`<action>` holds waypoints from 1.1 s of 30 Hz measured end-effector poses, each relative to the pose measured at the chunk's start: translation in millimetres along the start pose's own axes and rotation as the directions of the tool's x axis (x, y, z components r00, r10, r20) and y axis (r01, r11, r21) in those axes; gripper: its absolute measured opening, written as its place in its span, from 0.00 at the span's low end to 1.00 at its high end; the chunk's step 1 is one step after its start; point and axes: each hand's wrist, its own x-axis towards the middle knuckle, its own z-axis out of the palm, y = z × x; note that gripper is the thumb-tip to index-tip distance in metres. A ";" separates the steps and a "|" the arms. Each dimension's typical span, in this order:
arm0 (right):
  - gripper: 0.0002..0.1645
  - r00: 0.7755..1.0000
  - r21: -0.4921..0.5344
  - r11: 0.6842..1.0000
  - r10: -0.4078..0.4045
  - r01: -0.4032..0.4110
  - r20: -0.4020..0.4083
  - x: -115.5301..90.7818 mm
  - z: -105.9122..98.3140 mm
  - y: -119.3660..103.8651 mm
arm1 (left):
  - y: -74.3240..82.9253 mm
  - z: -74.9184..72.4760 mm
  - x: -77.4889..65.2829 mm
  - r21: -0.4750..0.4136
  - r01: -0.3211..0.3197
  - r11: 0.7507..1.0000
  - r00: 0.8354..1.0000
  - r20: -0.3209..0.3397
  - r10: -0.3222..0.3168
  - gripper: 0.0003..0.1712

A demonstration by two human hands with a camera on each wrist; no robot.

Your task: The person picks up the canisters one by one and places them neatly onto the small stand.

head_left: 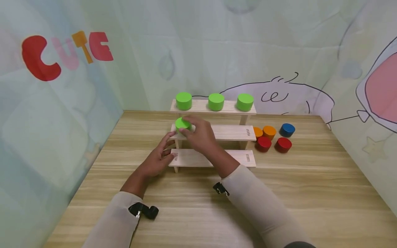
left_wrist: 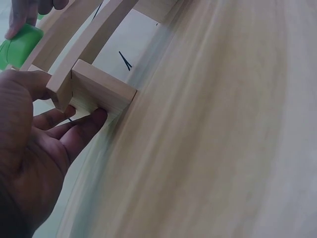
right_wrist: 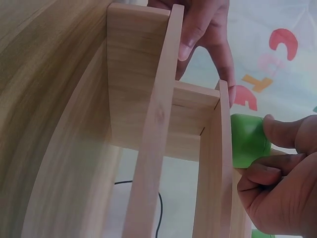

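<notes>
In the head view, a three-step wooden stand (head_left: 201, 157) stands on the table. My right hand (head_left: 201, 135) pinches a green round block (head_left: 180, 123) between thumb and fingers at the left end of the middle step. The right wrist view shows this green block (right_wrist: 245, 141) against the step's surface. My left hand (head_left: 157, 159) holds the stand's left end. In the left wrist view, the thumb lies at the board's end and the fingertips bend against the side panel (left_wrist: 101, 89). Along the top step sit three more green blocks (head_left: 216, 102).
Right of the stand lie orange blocks (head_left: 269, 132), red blocks (head_left: 283, 145) and a blue block (head_left: 287, 130) on the wooden table (head_left: 310, 193). One orange block is partly hidden by the stand. A printed curtain (head_left: 173, 41) hangs behind and at both sides.
</notes>
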 end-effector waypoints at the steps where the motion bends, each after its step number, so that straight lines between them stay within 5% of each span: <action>1: 0.28 1.000 -0.007 1.000 0.006 -0.006 0.001 0.4 0.6 -0.1 | -0.1 0.2 -0.2 -0.001 0.001 1.000 1.000 -0.002 -0.001 0.47; 33: 0.31 1.000 -0.107 0.994 0.019 -0.017 0.018 -1.2 1.5 1.6 | -1.4 0.4 -1.1 0.005 0.030 1.000 0.999 -0.021 -0.030 0.47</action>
